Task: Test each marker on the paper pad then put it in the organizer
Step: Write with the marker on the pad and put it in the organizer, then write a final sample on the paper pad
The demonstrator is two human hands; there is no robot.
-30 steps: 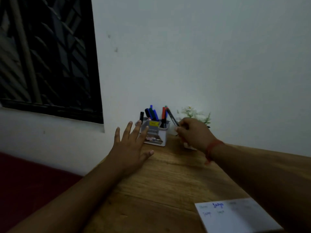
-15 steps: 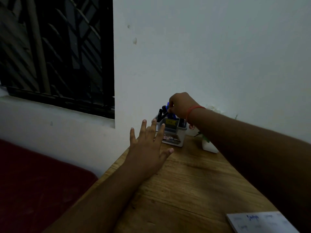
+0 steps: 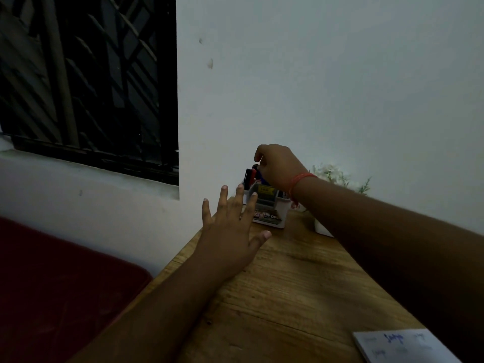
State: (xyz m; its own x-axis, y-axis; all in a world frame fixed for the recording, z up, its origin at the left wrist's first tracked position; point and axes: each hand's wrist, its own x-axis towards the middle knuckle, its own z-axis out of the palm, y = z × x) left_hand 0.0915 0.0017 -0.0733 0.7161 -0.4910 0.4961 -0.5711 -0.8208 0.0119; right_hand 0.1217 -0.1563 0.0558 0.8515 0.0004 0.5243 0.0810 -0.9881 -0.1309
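Since the earlier frame the right hand (image 3: 280, 167) stays over the organizer (image 3: 269, 208), little changed | its fingers curl down among the markers (image 3: 250, 175), grip hidden, cannot tell | left hand (image 3: 230, 226) flat, fingers spread, fingertips at the organizer's front | paper pad (image 3: 403, 345) lies at the wooden table's (image 3: 301, 284) near right edge.

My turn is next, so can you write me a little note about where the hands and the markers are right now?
Left hand: fingers spread straight, reaching toward the organizer at the far end of the wooden table; whether it touches it is unclear.
Right hand: curled down over the top of the organizer among the markers; whether it grips one is hidden.
Paper pad: at the near right edge, with blue test scribbles on it.
Done: several markers stand in the organizer.
Left: no loose markers are in view, so check the rest of the table.
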